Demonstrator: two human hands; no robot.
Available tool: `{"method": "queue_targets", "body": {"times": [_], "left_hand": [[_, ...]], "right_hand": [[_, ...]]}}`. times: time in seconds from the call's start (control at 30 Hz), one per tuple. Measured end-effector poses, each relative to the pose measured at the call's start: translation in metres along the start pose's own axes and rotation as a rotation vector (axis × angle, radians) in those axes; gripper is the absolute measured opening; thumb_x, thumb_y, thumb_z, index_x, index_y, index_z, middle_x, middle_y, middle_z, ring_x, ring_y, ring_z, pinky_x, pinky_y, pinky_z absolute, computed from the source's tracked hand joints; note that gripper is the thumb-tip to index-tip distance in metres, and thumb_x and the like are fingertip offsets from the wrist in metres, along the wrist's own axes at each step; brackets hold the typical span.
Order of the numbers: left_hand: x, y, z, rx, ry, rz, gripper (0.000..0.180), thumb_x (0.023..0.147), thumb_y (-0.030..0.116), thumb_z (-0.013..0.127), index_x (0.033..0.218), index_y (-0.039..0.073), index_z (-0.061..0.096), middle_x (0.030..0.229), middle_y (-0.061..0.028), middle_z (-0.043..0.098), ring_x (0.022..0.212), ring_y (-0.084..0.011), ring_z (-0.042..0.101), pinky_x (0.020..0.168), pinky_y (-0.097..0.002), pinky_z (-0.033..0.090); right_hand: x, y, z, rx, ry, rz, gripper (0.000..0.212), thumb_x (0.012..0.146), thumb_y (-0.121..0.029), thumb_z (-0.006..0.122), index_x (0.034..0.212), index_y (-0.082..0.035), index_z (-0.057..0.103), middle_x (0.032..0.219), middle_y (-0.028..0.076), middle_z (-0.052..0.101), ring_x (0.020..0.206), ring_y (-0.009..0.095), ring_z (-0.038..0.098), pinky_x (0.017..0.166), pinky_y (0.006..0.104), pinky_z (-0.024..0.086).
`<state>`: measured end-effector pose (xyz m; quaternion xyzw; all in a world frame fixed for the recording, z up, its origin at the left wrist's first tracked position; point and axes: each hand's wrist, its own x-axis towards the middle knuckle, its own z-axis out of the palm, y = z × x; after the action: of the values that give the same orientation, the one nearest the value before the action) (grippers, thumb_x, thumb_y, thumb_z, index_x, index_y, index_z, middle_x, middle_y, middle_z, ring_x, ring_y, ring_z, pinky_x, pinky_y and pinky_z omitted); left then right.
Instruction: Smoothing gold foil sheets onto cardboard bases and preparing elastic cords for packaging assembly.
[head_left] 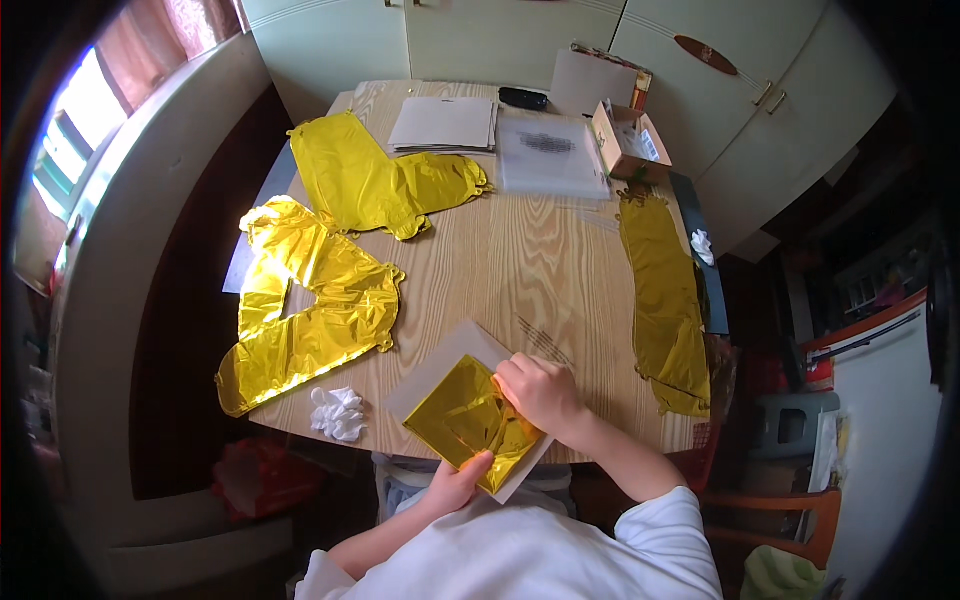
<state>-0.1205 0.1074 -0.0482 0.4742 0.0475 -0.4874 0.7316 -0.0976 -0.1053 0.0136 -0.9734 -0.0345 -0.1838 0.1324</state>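
1 squarish gold foil piece (462, 408), shiny and wrinkly

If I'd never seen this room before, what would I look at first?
Probably the shiny gold foil shape at the left of the table, gleaming brightest, with another gold foil piece behind it. Next, the creased gold foil at the near edge, in the left hand and right hand. A long gold strip lies along the right side.
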Motion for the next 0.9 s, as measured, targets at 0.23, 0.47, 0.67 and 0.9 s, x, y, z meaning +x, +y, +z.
{"method": "queue_targets", "body": {"times": [0.23,0.47,0.67,0.9], "left_hand": [[-0.01,-0.003,-0.011,0.086,0.086,-0.07,0.026,0.095,0.017,0.059,0.118,0.005,0.055,0.103,-0.0022,0.061,0.089,-0.0101,0.059,0.072,-0.0257,0.049],[-0.02,0.008,-0.018,0.108,0.054,0.038,0.029,0.095,0.016,0.06,0.12,0.002,0.055,0.11,-0.0034,0.062,0.097,-0.0116,0.059,0.082,-0.0272,0.048],[-0.022,0.009,-0.019,0.101,0.079,-0.134,0.032,0.094,0.014,0.06,0.123,0.001,0.053,0.113,-0.0055,0.061,0.099,-0.0128,0.059,0.084,-0.0289,0.049],[-0.012,0.003,-0.016,0.013,0.038,-0.044,0.03,0.095,0.013,0.059,0.122,0.002,0.053,0.11,-0.0046,0.061,0.096,-0.0121,0.06,0.081,-0.0284,0.05]], "right_hand": [[-0.002,0.007,0.004,-0.001,-0.027,0.089,0.01,0.078,-0.013,0.071,0.081,-0.012,0.061,0.079,0.002,0.058,0.078,0.02,0.062,0.065,0.0337,0.052],[-0.007,0.011,0.007,0.188,0.046,0.124,0.011,0.078,-0.012,0.07,0.085,-0.01,0.062,0.093,0.003,0.061,0.087,0.024,0.061,0.08,0.0365,0.049],[-0.006,0.009,0.008,0.207,0.049,0.082,0.009,0.079,-0.013,0.07,0.084,-0.01,0.063,0.095,0.002,0.062,0.086,0.024,0.062,0.076,0.0351,0.05],[-0.01,-0.008,0.007,0.113,-0.001,0.032,0.012,0.08,-0.016,0.071,0.084,-0.012,0.06,0.079,0.002,0.056,0.074,0.021,0.061,0.065,0.0342,0.051]]}}
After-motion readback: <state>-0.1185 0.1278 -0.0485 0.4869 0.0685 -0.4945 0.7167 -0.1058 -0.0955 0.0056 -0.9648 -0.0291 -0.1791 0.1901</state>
